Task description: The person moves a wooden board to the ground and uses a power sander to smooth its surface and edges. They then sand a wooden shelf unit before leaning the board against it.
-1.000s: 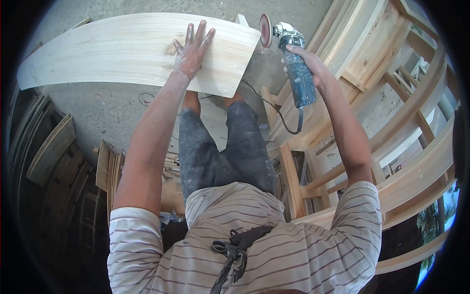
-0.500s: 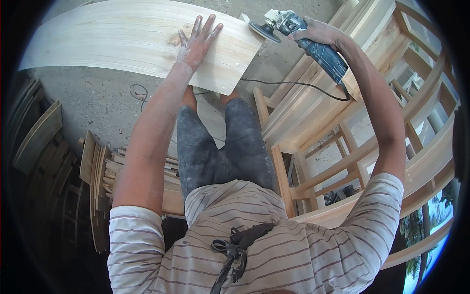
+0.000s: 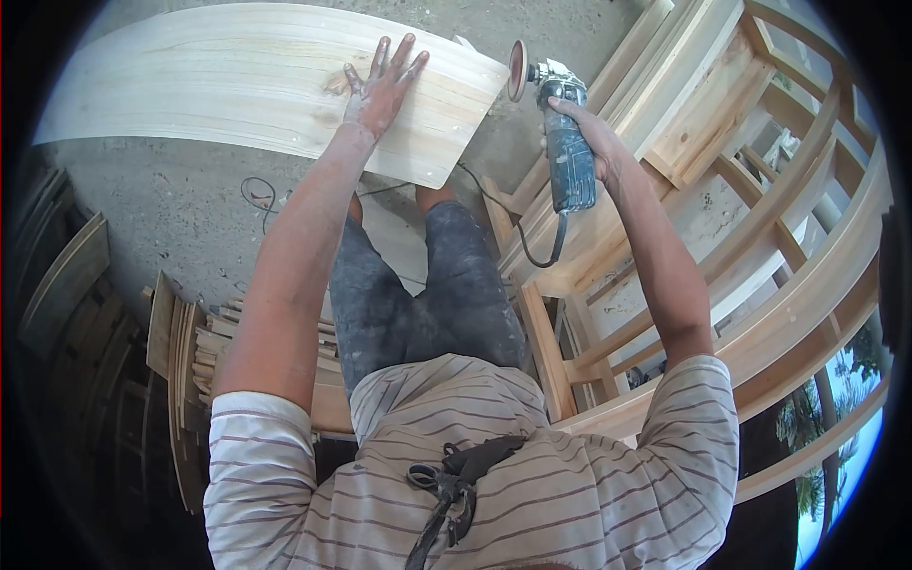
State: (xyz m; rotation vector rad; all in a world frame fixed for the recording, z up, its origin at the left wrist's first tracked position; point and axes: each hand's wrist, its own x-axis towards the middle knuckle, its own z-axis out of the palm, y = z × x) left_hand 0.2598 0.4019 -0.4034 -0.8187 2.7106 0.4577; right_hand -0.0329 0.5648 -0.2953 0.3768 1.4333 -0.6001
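My left hand [image 3: 377, 98] lies flat with fingers spread on a long, curved, pale wooden board [image 3: 218, 81], near its right end. Dust coats the fingers. In my right hand [image 3: 589, 133] is a blue angle grinder [image 3: 570, 157], gripped round its body. Its round sanding disc [image 3: 518, 71] stands on edge, just off the board's right end and apart from it. A dark power cord [image 3: 537, 261] hangs from the grinder's rear and runs left beneath the board.
On the right stands a large curved wooden frame [image 3: 807, 323] with slats and long rails. Stacked wood strips [image 3: 217, 351] lie at lower left, with curved panels [image 3: 65, 275] beyond them. Concrete floor [image 3: 180, 190] shows under the board. A cord loop [image 3: 256, 193] lies on it.
My right hand has drawn the grinder left and nearer my body, turning it so its disc now stands upright. The cord has swung left with it. My left hand stays on the board.
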